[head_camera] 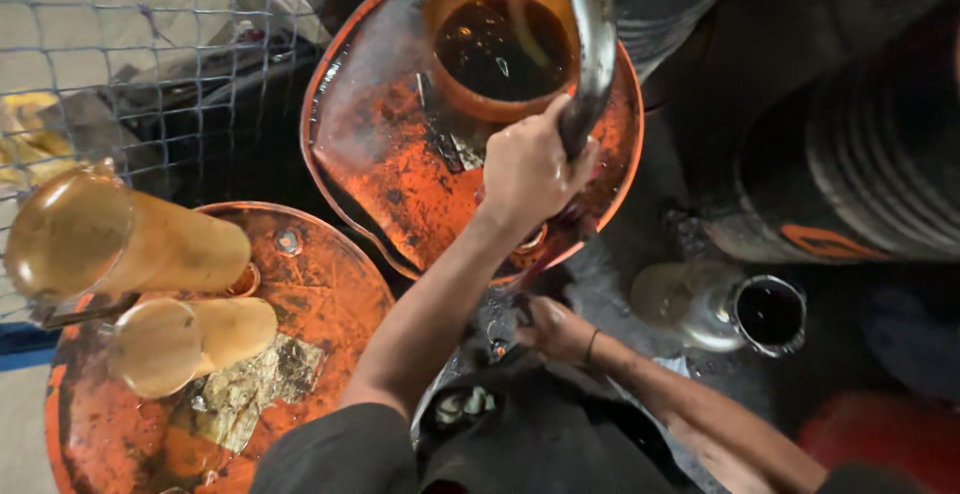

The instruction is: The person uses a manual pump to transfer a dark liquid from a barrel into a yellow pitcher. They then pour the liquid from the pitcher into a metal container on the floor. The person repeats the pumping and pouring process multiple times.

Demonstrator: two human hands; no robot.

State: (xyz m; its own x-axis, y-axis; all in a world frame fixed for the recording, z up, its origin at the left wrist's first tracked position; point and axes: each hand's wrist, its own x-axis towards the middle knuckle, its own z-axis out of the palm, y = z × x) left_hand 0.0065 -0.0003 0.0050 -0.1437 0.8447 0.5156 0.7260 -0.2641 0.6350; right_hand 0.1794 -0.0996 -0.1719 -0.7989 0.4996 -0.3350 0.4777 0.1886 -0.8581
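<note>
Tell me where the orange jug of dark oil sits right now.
In the head view, the orange jug is at top centre, over the upper orange drum lid. The left hand is just below it, gripping a grey hose that curves past the jug's right side.

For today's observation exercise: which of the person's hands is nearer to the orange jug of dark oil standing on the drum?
Left. The left hand grips a hose just below the orange jug, nearly touching it. The right hand is lower down, past the drum's edge.
</note>
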